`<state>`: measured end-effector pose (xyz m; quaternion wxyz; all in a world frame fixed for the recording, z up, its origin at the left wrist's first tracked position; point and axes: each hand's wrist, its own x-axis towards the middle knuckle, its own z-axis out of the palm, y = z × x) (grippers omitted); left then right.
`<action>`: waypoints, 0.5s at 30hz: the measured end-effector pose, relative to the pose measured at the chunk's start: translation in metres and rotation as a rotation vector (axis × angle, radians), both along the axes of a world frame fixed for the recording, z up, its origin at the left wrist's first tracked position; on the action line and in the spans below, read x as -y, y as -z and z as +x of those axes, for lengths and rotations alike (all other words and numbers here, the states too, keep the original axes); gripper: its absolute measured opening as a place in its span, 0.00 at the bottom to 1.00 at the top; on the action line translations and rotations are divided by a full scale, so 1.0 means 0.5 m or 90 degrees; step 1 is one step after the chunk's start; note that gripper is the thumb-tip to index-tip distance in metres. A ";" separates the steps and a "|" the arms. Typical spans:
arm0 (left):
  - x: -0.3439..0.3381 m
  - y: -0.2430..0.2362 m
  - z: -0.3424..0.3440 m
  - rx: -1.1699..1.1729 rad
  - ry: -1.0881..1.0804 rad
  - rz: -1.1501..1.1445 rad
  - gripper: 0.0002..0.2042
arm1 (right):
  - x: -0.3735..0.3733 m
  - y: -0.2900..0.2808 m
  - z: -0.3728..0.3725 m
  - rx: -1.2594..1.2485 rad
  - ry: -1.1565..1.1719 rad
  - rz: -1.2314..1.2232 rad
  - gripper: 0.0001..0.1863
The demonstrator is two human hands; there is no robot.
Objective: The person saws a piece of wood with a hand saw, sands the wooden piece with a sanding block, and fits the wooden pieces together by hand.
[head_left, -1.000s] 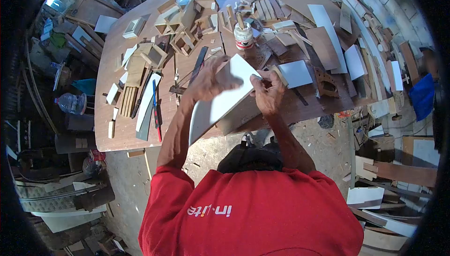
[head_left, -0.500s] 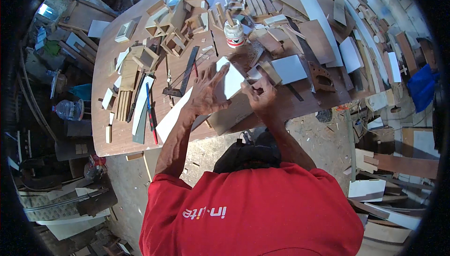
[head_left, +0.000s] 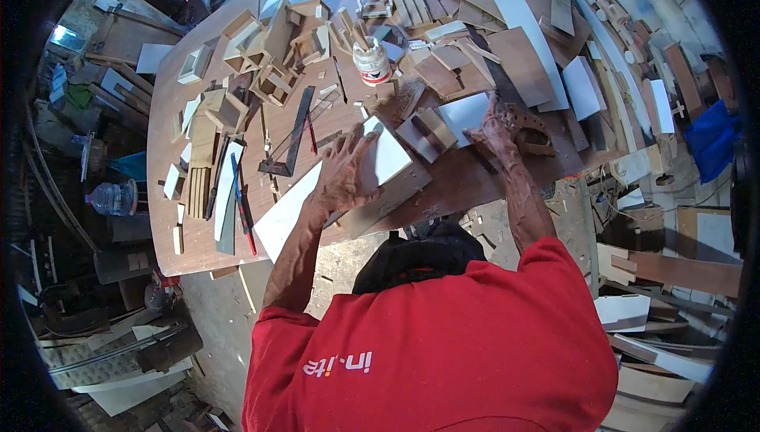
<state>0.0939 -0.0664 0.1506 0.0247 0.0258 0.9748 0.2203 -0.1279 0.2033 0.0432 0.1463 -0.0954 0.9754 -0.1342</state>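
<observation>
My left hand (head_left: 344, 171) lies with fingers spread on a long white-faced wooden piece (head_left: 388, 151), a box-like form with a bare wood side toward me. My right hand (head_left: 497, 133) is at the right end of a white rectangular panel (head_left: 465, 118), its thumb and a forefinger apart at the panel's edge. Whether it touches the panel is hard to make out. Between the two white pieces sits a small wooden block with a pale face (head_left: 427, 134). Just right of my right hand is a brown wooden tool body with holes (head_left: 535, 133).
A white glue tub (head_left: 370, 64) with sticks in it stands behind the work. Small wooden boxes (head_left: 245, 44) and a black try square (head_left: 297, 135) lie left, beside blue and red pencils (head_left: 241, 202). Boards (head_left: 522, 60) are stacked at the far right.
My right hand has moved right, away from the small block beside the long white piece, to the white panel's end. My left hand stays on the long white piece.
</observation>
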 end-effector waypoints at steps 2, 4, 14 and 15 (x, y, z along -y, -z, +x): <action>-0.009 0.009 -0.008 0.003 -0.013 -0.003 0.53 | -0.001 0.010 -0.013 0.039 0.006 0.004 0.65; -0.017 0.014 -0.018 0.007 -0.004 -0.009 0.52 | -0.003 0.013 -0.021 0.035 0.025 -0.025 0.71; -0.050 0.029 -0.068 0.088 0.029 -0.012 0.53 | -0.065 -0.078 -0.048 0.126 -0.024 -0.369 0.24; -0.051 0.035 -0.074 0.090 0.029 -0.011 0.53 | -0.069 -0.062 -0.038 -0.009 -0.020 -0.358 0.22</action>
